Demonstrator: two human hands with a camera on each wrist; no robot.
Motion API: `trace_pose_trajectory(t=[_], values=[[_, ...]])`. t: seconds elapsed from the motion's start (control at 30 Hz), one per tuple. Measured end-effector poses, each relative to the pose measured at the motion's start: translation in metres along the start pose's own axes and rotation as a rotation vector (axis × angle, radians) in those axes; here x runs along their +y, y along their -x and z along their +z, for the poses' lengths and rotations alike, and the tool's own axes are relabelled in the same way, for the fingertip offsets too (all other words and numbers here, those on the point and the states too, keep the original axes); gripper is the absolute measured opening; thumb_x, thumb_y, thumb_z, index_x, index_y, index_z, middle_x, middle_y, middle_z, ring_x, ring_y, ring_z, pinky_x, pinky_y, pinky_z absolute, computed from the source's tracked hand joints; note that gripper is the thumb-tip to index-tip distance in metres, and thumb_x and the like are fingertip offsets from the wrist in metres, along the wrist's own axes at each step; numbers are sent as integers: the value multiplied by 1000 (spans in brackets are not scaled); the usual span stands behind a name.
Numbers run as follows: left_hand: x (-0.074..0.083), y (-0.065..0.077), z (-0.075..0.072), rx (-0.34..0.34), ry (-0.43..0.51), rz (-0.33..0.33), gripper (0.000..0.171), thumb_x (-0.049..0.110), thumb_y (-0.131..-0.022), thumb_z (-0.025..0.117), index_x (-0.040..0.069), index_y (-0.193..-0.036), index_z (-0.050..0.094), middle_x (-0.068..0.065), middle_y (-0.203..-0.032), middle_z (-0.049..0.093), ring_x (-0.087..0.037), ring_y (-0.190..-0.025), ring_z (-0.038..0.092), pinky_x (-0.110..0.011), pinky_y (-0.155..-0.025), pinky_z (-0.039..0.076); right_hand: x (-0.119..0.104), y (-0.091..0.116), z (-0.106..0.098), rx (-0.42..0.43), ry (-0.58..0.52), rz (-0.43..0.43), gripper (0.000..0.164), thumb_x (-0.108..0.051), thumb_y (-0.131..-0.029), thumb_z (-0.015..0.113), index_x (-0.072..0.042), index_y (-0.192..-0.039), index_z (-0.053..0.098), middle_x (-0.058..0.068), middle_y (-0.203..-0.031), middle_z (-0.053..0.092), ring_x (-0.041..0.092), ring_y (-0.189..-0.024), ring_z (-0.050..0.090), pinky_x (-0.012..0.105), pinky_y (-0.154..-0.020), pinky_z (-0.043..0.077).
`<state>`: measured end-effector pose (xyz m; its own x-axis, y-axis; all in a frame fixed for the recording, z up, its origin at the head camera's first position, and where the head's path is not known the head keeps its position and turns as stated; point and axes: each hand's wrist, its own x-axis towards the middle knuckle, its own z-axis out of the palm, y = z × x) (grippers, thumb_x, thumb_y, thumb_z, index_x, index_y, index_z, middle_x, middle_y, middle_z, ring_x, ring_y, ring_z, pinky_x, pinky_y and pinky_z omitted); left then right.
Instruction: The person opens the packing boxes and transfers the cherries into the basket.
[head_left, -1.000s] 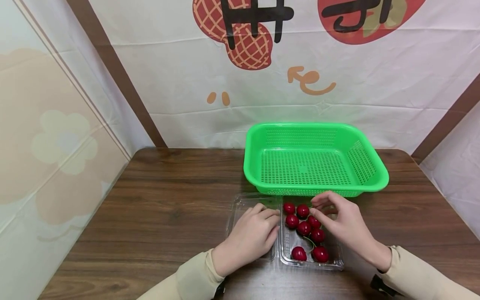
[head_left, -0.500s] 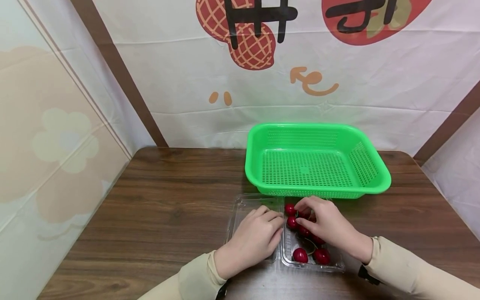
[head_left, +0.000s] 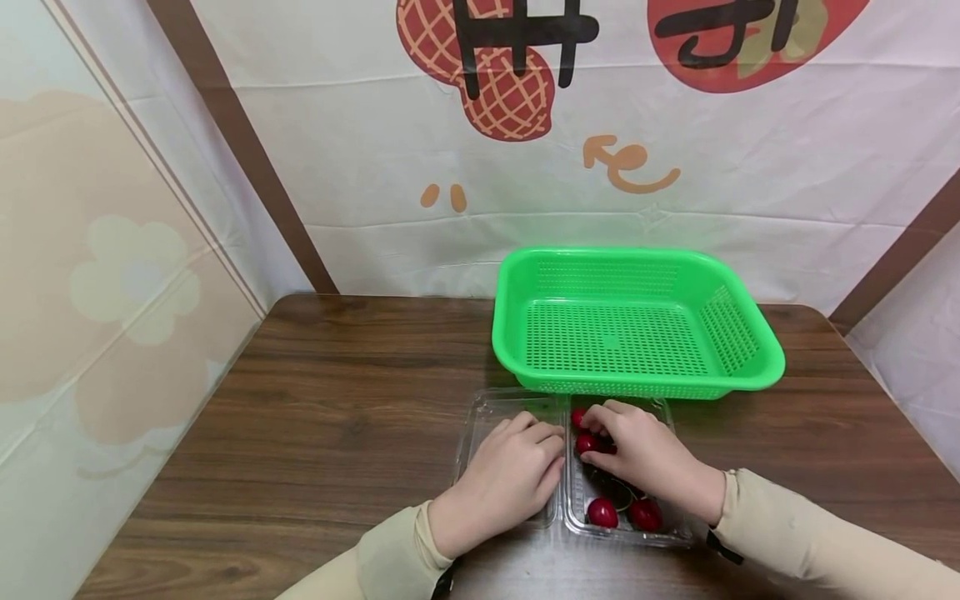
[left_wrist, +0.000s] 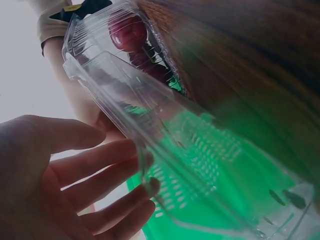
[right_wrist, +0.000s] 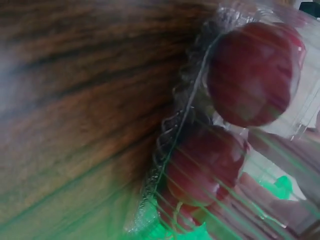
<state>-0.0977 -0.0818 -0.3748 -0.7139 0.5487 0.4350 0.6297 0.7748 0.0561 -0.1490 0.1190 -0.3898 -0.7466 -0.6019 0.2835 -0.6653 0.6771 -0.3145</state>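
Shiny red cherries lie in a clear plastic clamshell box point(head_left: 573, 508), two of them at its near end, one being the near cherry point(head_left: 602, 512). My right hand point(head_left: 645, 450) reaches over the box, its thumb and fingers closed about another cherry point(head_left: 588, 443) near the box's left wall. Several more cherries are hidden under that hand. Through the plastic, the right wrist view shows a large cherry point(right_wrist: 255, 75) close up. My left hand point(head_left: 506, 467) rests on the box's opened lid point(head_left: 480, 417), fingers relaxed, fingertips at the lid's edge in the left wrist view.
Behind the box stands a green plastic basket point(head_left: 637, 387) with a perforated floor. Everything sits on a dark wooden table point(head_left: 337, 442). A printed white cloth point(head_left: 360, 167) hangs behind the table's far edge.
My right hand has moved left and down from the box's right side onto the cherries, its thumb and fingers coming together around one. My left hand stays on the lid.
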Motion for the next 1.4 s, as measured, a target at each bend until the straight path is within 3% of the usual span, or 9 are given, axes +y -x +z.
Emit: trace_pose_trajectory(t=[0.53,0.97,1.4], values=[[1,1,0,1,-10,1,18,24,-85,55,15,-90,70,3,-101,68,-15,-90,54,-29,-70,47,-2,1,4,-9,55,-6,29,-24,-64,79,-11,-84,63,-3,-78,58,9,-65,56,28,-55,51],[1,0,-1,3,-16,3,17,24,-84,55,15,-87,70,3,-101,68,-15,-90,55,-30,-71,47,-3,1,7,6,-2,3,28,-13,-63,78,-5,-87,67,0,-78,58,11,-66,57,23,-56,53],[2,0,-1,8,-22,10,17,24,-84,57,13,-89,70,2,-101,68,-16,-91,54,-29,-71,47,-7,5,-3,88,4,-41,28,-12,-64,74,-6,-92,70,0,-85,60,9,-69,56,25,-57,52]])
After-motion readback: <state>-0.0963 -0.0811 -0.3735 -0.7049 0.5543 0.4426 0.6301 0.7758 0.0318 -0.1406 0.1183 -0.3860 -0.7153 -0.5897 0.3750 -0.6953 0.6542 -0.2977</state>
